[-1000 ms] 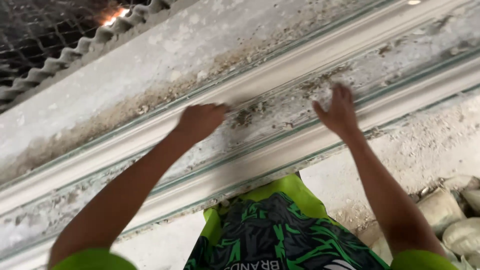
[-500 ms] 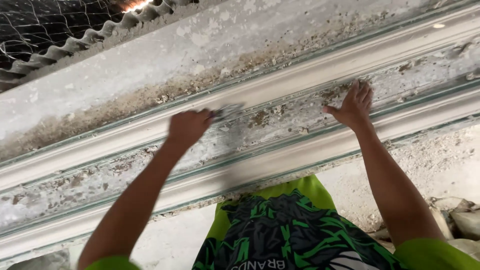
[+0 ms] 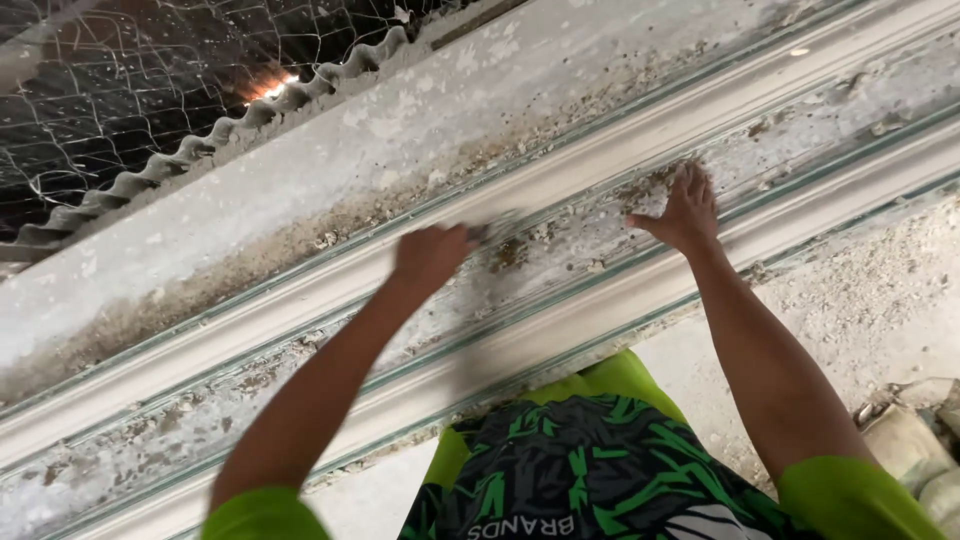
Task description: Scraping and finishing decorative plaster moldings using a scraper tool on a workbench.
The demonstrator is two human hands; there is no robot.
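My head camera, looking down over both outstretched arms.

One close view only, tilted, facing the grimy channel point(image 3: 560, 250) where my left hand point(image 3: 430, 257) and right hand point(image 3: 685, 212) reach.

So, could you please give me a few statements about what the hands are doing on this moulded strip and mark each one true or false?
1. The right hand lies flat with spread fingers on the moulded strip. True.
2. The left hand is closed around a small tool. True; the tool is blurred.
3. Both hands rest on the wire mesh. False: the mesh lies beyond the strip, untouched.
4. The strip is clean. False: dark crumbs and grime speckle its channel.
5. The sleeves are green. True.
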